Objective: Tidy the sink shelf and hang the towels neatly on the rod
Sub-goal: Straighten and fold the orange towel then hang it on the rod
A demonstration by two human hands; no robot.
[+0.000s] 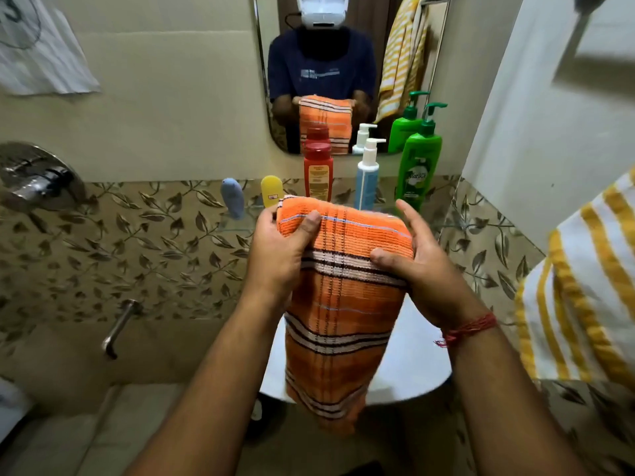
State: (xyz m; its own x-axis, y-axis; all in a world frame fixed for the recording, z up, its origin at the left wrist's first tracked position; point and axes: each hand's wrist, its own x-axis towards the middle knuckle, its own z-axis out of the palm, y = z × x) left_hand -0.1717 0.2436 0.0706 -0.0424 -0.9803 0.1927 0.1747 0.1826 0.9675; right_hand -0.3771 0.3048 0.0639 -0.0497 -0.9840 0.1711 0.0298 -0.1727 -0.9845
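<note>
left hand (275,259) grip: thumb curled over folded orange towel (338,304), pinching it | right hand (426,269) grip: thumb on towel's 3 o'clock edge, fingers straight | towel hangs over sink (412,365) | bottles on shelf (237,226) at 12 o'clock | yellow-striped towel (580,304) at 3 o'clock

1 head-worn view, wide-angle, looking forward and down, close over hands (347,262), facing mirror (343,63) wall.
</note>
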